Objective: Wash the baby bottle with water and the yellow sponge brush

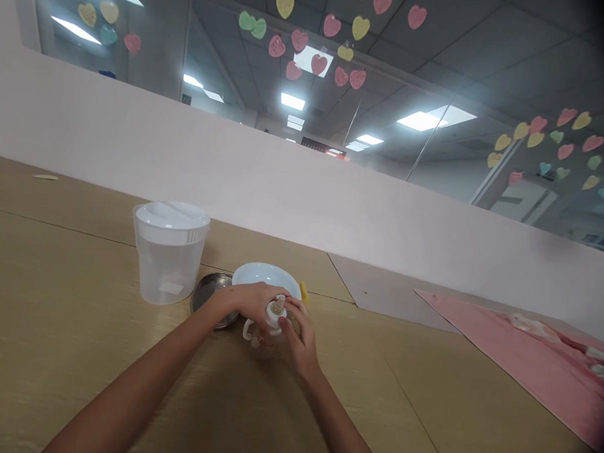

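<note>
Both my hands meet over a clear plastic baby bottle point(264, 342) with a white handle, low on the wooden table point(79, 290). My left hand point(251, 304) grips its upper part from the left, and my right hand point(300, 336) holds it at the white teat collar point(277, 312). Just beyond my hands lies a pale blue-white bowl point(264, 276), partly hidden by them. A round metal lid point(209, 296) sits left of my left hand, its near edge under my wrist. A yellow object point(304, 292) peeks out behind my right hand; I cannot tell what it is.
A translucent lidded plastic container point(169, 251) stands left of the bowl. A grey mat point(384, 290) and a pink cloth point(536, 357) with white items lie to the right. A low white wall point(235, 163) runs along the table's far edge.
</note>
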`<state>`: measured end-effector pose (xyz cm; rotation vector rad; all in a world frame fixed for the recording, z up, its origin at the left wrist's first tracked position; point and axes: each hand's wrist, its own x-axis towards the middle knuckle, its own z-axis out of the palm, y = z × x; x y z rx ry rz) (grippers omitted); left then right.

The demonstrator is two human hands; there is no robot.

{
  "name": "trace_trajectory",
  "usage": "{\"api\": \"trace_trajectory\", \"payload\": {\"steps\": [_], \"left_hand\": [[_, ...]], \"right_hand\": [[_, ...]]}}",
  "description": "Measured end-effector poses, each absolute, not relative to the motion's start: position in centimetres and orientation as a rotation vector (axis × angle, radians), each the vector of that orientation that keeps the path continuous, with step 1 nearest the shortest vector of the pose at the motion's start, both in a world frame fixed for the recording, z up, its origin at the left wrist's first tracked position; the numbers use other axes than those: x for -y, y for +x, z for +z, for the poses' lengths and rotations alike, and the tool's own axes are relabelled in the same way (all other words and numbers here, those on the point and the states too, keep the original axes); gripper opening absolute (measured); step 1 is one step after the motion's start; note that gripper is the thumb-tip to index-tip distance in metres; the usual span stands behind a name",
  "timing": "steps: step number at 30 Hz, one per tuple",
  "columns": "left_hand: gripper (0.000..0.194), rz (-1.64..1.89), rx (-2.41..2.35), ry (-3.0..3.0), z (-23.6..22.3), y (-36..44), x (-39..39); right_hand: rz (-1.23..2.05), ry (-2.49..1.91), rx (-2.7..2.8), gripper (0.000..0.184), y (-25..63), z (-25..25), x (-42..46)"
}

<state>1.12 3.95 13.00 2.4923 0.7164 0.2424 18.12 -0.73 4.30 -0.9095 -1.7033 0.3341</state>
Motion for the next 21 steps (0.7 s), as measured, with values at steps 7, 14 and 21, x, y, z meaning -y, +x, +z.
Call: {"api": "trace_trajectory", "payload": {"steps": [7,14,21], "left_hand": [[0.087,0.228,-0.774,2.49,12.5,1.1,-4.4],[0.103,0.146,-0.896,2.463,12.6,1.0,-4.2],[0.103,0.137,-0.91,2.447,12.8,1.1,-4.1]], "right_hand": [[0.478,-0.931,1.688,0.031,18.3,3.6,0.2],[0.322,-0.94,1.683,0.026,18.1,4.3,1.0],[0.232,-0.903,1.564,0.021,18.3,4.3,1.5]]}}
